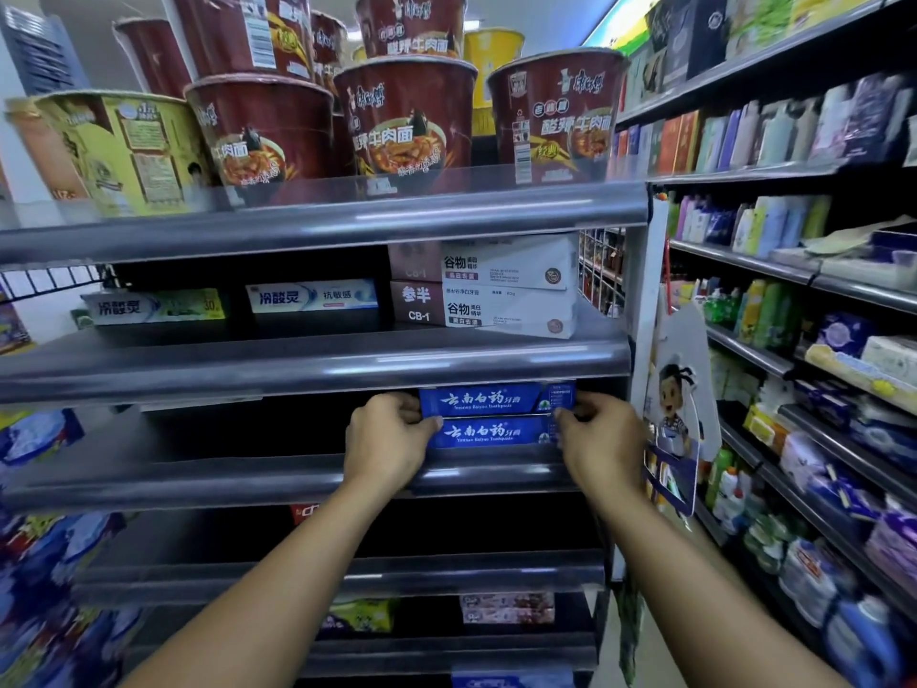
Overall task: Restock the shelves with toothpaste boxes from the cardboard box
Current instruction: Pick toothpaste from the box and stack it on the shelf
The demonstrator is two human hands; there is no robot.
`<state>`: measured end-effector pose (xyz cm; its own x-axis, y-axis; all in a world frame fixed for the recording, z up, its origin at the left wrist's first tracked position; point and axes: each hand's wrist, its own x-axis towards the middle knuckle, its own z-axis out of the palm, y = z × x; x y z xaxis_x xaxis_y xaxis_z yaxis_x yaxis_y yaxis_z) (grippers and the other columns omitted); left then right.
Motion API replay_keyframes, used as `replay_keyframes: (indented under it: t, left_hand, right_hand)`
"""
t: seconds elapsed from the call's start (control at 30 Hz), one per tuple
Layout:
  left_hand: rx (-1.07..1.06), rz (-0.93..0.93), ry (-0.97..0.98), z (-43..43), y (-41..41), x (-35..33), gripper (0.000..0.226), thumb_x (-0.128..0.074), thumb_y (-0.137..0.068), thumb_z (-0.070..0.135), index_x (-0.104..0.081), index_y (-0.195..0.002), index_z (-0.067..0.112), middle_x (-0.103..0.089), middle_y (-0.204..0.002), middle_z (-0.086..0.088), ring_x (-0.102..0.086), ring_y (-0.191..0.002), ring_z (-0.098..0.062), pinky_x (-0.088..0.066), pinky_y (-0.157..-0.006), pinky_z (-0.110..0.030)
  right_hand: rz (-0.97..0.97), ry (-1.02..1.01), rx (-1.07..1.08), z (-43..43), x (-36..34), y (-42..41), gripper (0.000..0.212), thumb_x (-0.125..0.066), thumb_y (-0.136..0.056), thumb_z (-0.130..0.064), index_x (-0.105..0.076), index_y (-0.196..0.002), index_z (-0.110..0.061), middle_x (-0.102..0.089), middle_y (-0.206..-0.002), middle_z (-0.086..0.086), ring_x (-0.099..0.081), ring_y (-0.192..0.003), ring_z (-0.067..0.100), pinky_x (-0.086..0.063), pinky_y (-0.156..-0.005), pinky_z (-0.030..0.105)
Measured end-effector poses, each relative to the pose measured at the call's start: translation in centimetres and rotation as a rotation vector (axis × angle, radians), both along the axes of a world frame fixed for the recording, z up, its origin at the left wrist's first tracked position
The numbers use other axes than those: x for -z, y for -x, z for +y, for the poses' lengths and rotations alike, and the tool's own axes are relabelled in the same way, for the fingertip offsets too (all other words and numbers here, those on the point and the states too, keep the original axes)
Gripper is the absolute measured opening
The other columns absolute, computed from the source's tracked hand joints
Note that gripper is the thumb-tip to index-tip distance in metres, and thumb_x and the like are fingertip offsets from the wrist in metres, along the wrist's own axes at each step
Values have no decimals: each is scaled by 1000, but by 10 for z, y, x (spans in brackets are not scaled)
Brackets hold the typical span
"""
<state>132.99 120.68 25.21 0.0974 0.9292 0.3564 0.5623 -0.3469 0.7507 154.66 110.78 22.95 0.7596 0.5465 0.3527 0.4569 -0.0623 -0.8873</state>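
- Shelf unit (297, 481): grey tiers. The third tier from the top carries the task items at its right end.
- Noodle cups (407, 116): stacked on the top tier.
- White toothpaste boxes (501, 290): two stacked on the second tier, directly above the task items.
- Blue toothpaste boxes (489, 399): two, stacked flat, long faces forward, lying between the hands.
- Left hand (387, 439): curled round the stack's left end, thumb at the seam.
- Right hand (603, 439): clamped likewise on the right end.

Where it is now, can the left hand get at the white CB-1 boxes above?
Probably yes: the CB-1 boxes sit at the open shelf front, unobstructed, but the left hand grips the blue toothpaste boxes.
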Motion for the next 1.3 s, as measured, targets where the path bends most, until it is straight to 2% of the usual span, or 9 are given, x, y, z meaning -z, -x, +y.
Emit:
replay_keyframes:
  t: [0.1, 0.33, 0.4, 0.53, 0.63, 0.8, 0.93, 1.07, 1.3]
  left_hand:
    - [-70, 8, 32, 3, -4, -5, 27, -88, -72, 42, -79, -87, 22, -77, -85, 8, -73, -90, -20, -56, -81, -30]
    - [-115, 107, 51, 7, -8, -9, 36, -81, -78, 51, -80, -100, 23, -78, -107, -6, -72, -102, -32, -57, -86, -36]
    - [-115, 166, -106, -2, 0, -7, 33, -72, -86, 49, -79, -107, 24, -78, -105, -9, -71, -101, -36, -56, -86, -38]
    - [-16, 56, -618, -31, 37, 27, 28, -68, -91, 28, -76, -116, 19, -77, -106, -1, -67, -106, -26, -48, -97, -43]
    - [57, 23, -735, -55, 75, 85, 24, -68, -90, 21, -76, -113, 17, -74, -102, 6, -62, -105, -24, -41, -96, -37]
    - [166, 90, -307, -94, 137, 234, 23, -65, -90, 14, -75, -111, 13, -75, -102, 1, -67, -95, -27, -48, -88, -39]
    - [65, 94, 312, -144, 178, 378, 29, -72, -84, 12, -75, -112, 18, -74, -94, 6, -68, -86, -19, -56, -82, -37]
    - [-51, 199, 917, -190, 200, 521, 39, -75, -85, 25, -68, -124, 25, -74, -103, 3, -71, -94, -26, -56, -87, -39]
    - [140, 518, 991, -204, 187, 716, 49, -66, -91, 34, -56, -139, 29, -69, -126, 0, -64, -115, -27, -54, -91, -39]
  right_hand:
    - [28, 40, 61, 7, -11, 8, 16, -74, -89, -21, -77, -102, -14, -76, -88, 4, -67, -78, 23, -45, -72, 27]
    - [-24, 172, 123, 4, -27, 19, 18, -70, -89, -23, -74, -101, -10, -74, -106, 16, -68, -97, 38, -45, -73, 31]
    - [-181, 126, 117, -8, -25, 26, 21, -67, -92, -25, -71, -106, -9, -71, -109, 15, -65, -98, 37, -48, -76, 35]
    - [-663, -348, 17, -43, 5, 55, 24, -66, -94, -7, -68, -117, 1, -69, -112, 14, -65, -104, 27, -51, -92, 35]
    - [-602, -361, -135, -66, 59, 87, 17, -64, -96, -10, -70, -110, -2, -70, -101, 8, -67, -88, 21, -54, -79, 29]
    - [-387, 90, -358, -90, 189, 142, 15, -64, -91, -13, -74, -101, -7, -71, -90, 5, -63, -75, 15, -52, -67, 25]
    - [-58, 555, -452, -103, 321, 189, 11, -68, -88, -12, -77, -94, -13, -76, -91, 5, -70, -75, 27, -58, -70, 43]
    - [305, 951, -437, -116, 462, 226, 12, -71, -85, -4, -76, -95, -8, -75, -89, 9, -70, -85, 30, -53, -78, 33]
    - [600, 1285, -296, -144, 683, 248, 18, -68, -82, -14, -75, -98, -12, -75, -98, 11, -70, -89, 32, -51, -70, 29]
